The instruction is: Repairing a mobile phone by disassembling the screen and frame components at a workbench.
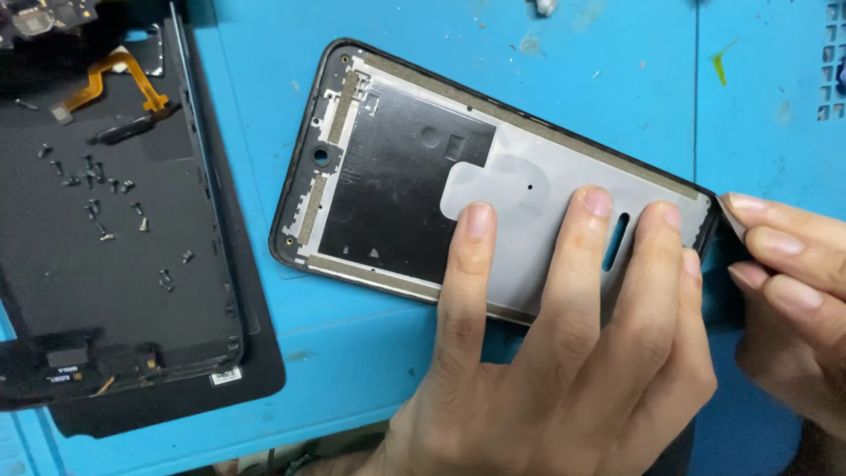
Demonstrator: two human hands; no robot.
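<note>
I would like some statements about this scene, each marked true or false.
1. The left hand presses its fingers flat on the phone frame. True.
2. The frame lies on a red mat. False: the mat is blue.
3. Small screws lie loose on the black back cover at the left. True.
4. The right hand rests on the screws. False: it is at the frame's right end, pinching a thin pick.
5. An orange flex cable shows at the upper left. True.
</note>
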